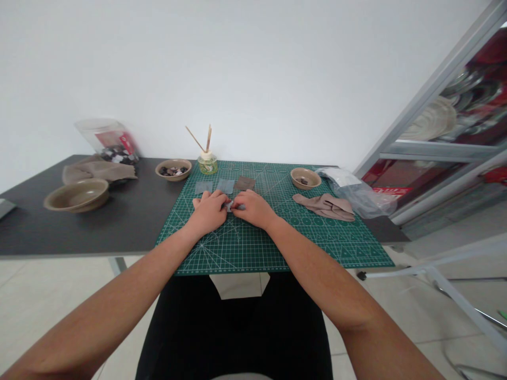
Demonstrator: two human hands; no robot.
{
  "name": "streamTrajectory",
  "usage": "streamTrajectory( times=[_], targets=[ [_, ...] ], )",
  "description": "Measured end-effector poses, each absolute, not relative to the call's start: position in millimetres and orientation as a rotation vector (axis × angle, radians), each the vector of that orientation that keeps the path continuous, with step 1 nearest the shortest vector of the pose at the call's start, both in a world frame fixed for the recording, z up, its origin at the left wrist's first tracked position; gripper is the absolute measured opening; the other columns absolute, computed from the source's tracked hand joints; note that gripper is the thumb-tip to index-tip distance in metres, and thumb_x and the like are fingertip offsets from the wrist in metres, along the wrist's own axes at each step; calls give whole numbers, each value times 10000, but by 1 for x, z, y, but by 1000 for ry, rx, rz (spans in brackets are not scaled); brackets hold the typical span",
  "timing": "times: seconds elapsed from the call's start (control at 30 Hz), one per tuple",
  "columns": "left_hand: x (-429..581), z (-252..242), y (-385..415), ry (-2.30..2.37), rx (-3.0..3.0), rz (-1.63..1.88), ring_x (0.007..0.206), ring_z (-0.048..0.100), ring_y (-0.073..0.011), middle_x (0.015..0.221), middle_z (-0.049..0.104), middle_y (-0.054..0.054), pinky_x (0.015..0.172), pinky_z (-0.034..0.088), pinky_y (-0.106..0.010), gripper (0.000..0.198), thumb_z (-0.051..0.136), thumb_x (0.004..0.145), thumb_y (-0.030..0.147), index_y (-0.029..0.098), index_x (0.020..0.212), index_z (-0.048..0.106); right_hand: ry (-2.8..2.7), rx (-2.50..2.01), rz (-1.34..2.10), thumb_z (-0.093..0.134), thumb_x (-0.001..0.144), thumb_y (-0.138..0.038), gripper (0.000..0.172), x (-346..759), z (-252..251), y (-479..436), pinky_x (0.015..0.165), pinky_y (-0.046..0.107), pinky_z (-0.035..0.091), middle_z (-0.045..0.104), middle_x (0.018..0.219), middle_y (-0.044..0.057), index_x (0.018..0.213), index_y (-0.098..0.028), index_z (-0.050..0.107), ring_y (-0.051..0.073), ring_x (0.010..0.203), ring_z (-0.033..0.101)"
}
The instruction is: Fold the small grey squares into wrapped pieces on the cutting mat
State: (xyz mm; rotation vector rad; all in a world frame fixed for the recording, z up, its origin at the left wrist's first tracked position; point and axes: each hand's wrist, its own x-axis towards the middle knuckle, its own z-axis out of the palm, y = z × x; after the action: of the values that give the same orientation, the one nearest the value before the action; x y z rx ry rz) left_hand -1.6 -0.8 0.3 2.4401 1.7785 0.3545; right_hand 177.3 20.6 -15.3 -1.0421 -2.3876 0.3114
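My left hand [209, 212] and my right hand [254, 207] meet over the green cutting mat [261, 248]. Both have their fingers pinched at a small pale grey piece [229, 208], partly covered by the fingertips; its kind is too small to tell. Just beyond the hands lie three flat squares in a row: a grey one [204, 187], a blue-grey one [226, 186] and a brown one [244, 182]. The fingers partly hide the near edges of the row.
Left are a bowl of dark and pale pieces [173, 170], a larger bowl [77, 196], a cloth [99, 170] and a clear jar [114, 142]. A reed diffuser [208, 162] stands behind. Right are a small bowl [306, 178], a crumpled cloth [327, 205] and a plastic bag [352, 192].
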Motion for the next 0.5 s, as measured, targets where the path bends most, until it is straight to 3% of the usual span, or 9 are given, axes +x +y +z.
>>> streamTrajectory(
  times=[0.27, 0.5],
  targets=[
    [-2, 2, -1, 1781, 2413, 343, 1113, 504, -326, 1253, 631, -75, 880, 385, -495, 335, 420, 894, 246, 270, 1109, 675, -2273, -1298, 233, 676, 867, -254, 110, 175, -11, 17, 820, 301, 385, 597, 870, 36, 778, -189, 670, 194, 900, 520],
    [-2, 1, -1, 1774, 2419, 349, 1125, 495, -338, 1249, 630, -83, 872, 391, -511, 331, 426, 887, 250, 252, 1098, 681, -2401, -1106, 220, 676, 853, -223, 100, 177, -12, 15, 841, 296, 392, 605, 849, 30, 763, -182, 658, 185, 880, 528]
  ],
)
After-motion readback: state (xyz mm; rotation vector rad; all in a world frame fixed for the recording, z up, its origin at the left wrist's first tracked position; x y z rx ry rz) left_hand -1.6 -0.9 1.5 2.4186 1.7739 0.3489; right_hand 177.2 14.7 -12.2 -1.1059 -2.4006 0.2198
